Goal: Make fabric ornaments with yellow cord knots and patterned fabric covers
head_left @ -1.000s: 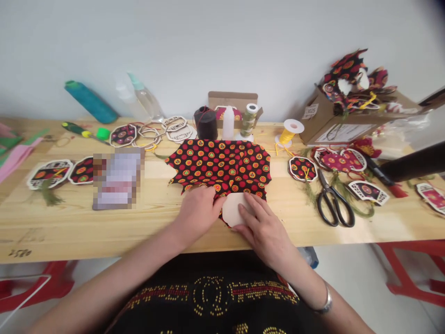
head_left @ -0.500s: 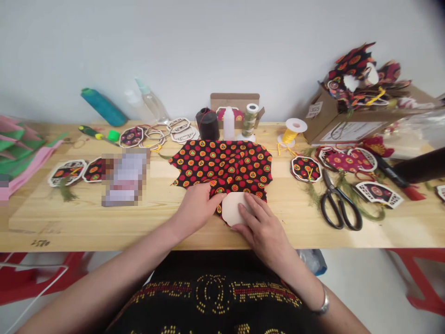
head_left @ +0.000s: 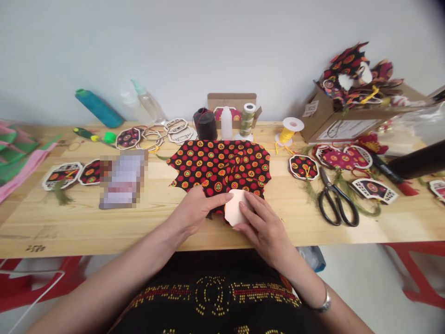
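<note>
A black fabric [head_left: 208,162] with red dots and flowers lies spread on the table before me. On its near edge is a white card [head_left: 235,207] with cut corners, tilted slightly. My right hand [head_left: 262,218] grips the card's right side, fingers on top and thumb at the lower edge. My left hand [head_left: 198,208] pinches at the card's left edge, its thumb on the card and the fabric in its grasp. Its other fingertips are hidden beneath.
Black-handled scissors [head_left: 339,204] and tasselled ornaments [head_left: 303,167] lie to the right. A pixelated flat object [head_left: 124,178] is on the left. A white bottle [head_left: 226,123], black thread spool [head_left: 205,124] and yellow thread spool [head_left: 288,134] stand behind. A cardboard box [head_left: 333,123] holds fabric pieces.
My left thumb has moved right onto the card's edge, and the fabric along that side is drawn up under the hand. The right hand keeps its grip. The view has shifted slightly.
</note>
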`<state>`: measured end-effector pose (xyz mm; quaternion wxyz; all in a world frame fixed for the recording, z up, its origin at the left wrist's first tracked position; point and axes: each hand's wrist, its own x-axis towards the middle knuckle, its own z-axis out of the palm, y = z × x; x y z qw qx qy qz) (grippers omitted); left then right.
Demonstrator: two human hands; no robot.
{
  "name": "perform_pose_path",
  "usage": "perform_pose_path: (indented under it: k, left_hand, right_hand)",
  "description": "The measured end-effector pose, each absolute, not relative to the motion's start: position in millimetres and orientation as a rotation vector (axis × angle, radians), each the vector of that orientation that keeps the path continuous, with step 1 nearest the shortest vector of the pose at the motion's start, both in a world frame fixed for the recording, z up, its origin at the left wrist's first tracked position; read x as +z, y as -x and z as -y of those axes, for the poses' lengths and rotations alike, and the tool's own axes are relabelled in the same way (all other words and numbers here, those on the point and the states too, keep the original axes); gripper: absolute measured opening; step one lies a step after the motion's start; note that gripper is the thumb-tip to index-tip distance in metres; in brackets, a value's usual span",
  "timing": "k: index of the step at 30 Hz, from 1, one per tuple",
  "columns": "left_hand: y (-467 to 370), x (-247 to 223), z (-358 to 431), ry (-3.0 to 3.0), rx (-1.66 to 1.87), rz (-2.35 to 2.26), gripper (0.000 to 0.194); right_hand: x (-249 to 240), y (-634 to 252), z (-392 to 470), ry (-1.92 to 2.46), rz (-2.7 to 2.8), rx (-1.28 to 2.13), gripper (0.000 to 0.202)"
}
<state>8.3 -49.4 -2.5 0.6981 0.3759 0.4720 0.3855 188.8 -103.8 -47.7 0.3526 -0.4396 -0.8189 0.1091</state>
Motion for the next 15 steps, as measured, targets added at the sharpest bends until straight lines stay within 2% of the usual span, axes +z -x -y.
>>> perform_pose_path:
  k: [3,8,15]
  left_hand:
    - [-9,-3,48,-0.882,0.828,-1.055,0.032]
    - [-12,5,50,-0.907,0.735,-1.074,0.016]
    - [-12,5,55,-1.012,0.724,-1.066,0.017]
  right_hand:
    - [-48,-189,104,1.125,2.106,0.294,0.037]
    - [-51,-189,103,1.136,2.108,0.287,0.038]
    - [-50,-190,105,1.122,2.131,0.291,0.038]
